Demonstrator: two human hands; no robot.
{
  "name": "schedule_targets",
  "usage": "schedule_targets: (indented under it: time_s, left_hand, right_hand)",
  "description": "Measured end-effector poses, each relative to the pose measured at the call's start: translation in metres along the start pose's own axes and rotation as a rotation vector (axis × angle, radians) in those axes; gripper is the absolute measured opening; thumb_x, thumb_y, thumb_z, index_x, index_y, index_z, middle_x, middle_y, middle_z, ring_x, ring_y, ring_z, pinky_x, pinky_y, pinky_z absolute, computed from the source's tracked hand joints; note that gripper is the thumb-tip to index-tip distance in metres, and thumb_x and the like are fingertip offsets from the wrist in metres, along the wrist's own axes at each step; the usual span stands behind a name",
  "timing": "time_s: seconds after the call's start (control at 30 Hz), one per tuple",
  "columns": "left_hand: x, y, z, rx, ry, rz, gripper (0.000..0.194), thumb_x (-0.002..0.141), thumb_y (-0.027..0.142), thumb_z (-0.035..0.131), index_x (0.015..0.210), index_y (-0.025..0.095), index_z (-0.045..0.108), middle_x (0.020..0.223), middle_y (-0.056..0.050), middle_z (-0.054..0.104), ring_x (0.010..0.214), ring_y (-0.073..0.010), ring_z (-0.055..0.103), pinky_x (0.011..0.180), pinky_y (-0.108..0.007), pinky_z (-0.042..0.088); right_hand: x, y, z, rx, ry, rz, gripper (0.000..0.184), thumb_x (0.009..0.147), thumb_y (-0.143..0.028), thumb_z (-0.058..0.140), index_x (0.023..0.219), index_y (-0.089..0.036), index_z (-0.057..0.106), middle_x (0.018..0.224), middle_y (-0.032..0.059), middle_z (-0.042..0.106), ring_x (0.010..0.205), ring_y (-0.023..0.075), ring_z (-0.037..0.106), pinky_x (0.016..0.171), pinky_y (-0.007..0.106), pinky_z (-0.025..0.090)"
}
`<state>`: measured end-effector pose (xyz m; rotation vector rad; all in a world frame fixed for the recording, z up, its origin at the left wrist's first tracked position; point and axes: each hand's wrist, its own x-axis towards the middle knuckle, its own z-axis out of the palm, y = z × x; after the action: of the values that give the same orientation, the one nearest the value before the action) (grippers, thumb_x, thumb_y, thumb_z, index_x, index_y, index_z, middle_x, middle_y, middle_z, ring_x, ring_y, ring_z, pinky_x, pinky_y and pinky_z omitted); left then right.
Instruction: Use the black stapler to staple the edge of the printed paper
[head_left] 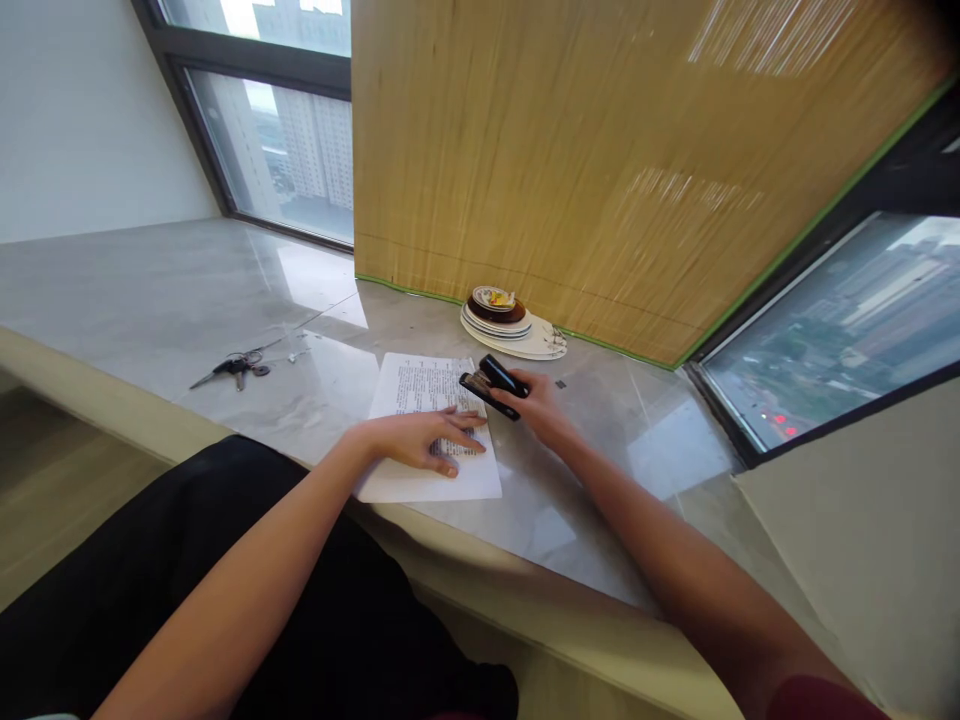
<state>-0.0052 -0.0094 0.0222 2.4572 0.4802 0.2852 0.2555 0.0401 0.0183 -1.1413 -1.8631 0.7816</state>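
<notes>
Printed paper (405,478) lies on the marble-like ledge, its near edge close to the ledge's front. My left hand (427,440) rests flat on it, fingers spread over the text. My right hand (536,400) is wrapped round a black stapler (504,375), whose jaws are apart and point left. The stapler's front end is at the paper's right edge, near the upper corner. Whether the paper sits between the jaws, I cannot tell. How many sheets there are is not clear.
Behind the paper stands a stack of plates (495,315) against a bamboo blind (525,150). A bunch of keys (238,368) lies to the left. A small dark piece (560,384) sits right of the stapler. The ledge's front edge (480,560) runs below my arms.
</notes>
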Motion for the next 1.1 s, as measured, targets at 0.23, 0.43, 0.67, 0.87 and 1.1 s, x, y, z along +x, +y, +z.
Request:
schedule_targets:
  time_s: [0.23, 0.43, 0.67, 0.87, 1.1]
  left_hand:
    - [-0.01, 0.015, -0.017, -0.175, 0.351, 0.061, 0.025, 0.096, 0.039, 0.069, 0.102, 0.018, 0.081, 0.117, -0.014, 0.077, 0.111, -0.0243, 0.072, 0.101, -0.035, 0.053]
    - [-0.03, 0.015, -0.03, -0.301, 0.601, 0.018, 0.05, 0.099, 0.044, 0.062, 0.06, 0.014, 0.067, 0.056, -0.004, 0.062, 0.052, -0.0111, 0.053, 0.055, -0.025, 0.04]
    - [-0.029, 0.018, -0.028, -0.364, 0.625, -0.004, 0.05, 0.098, 0.047, 0.064, 0.061, 0.013, 0.067, 0.058, -0.004, 0.061, 0.054, -0.0103, 0.048, 0.054, -0.024, 0.036]
    - [-0.028, 0.017, -0.026, -0.361, 0.608, -0.025, 0.051, 0.097, 0.049, 0.064, 0.062, 0.012, 0.068, 0.059, -0.004, 0.062, 0.056, -0.0102, 0.051, 0.055, -0.022, 0.038]
    - [-0.029, 0.013, -0.026, -0.318, 0.578, -0.044, 0.051, 0.098, 0.048, 0.063, 0.063, 0.012, 0.069, 0.059, -0.004, 0.063, 0.056, -0.0101, 0.051, 0.054, -0.022, 0.039]
  right_hand:
    - [0.037, -0.041, 0.063, -0.097, 0.043, -0.099, 0.019, 0.084, -0.036, 0.074, 0.089, -0.017, 0.076, 0.079, 0.001, 0.071, 0.072, 0.0167, 0.059, 0.069, 0.029, 0.044]
    - [0.059, -0.038, 0.107, -0.154, 0.048, -0.049, 0.015, 0.08, -0.032, 0.075, 0.086, -0.018, 0.073, 0.078, 0.0, 0.07, 0.074, 0.0164, 0.058, 0.069, 0.027, 0.043]
    - [0.037, -0.031, 0.094, -0.241, 0.036, -0.064, 0.012, 0.079, -0.031, 0.071, 0.082, -0.019, 0.069, 0.078, 0.0001, 0.069, 0.073, 0.0166, 0.058, 0.067, 0.027, 0.041]
    - [-0.009, -0.009, 0.029, -0.416, 0.097, 0.046, 0.019, 0.081, -0.037, 0.072, 0.085, -0.019, 0.068, 0.08, 0.0026, 0.07, 0.074, 0.0198, 0.062, 0.066, 0.029, 0.041]
    - [-0.056, 0.044, -0.073, -0.392, 0.175, 0.14, 0.039, 0.088, -0.057, 0.066, 0.098, -0.02, 0.075, 0.085, 0.0078, 0.076, 0.078, 0.0261, 0.07, 0.069, 0.036, 0.052]
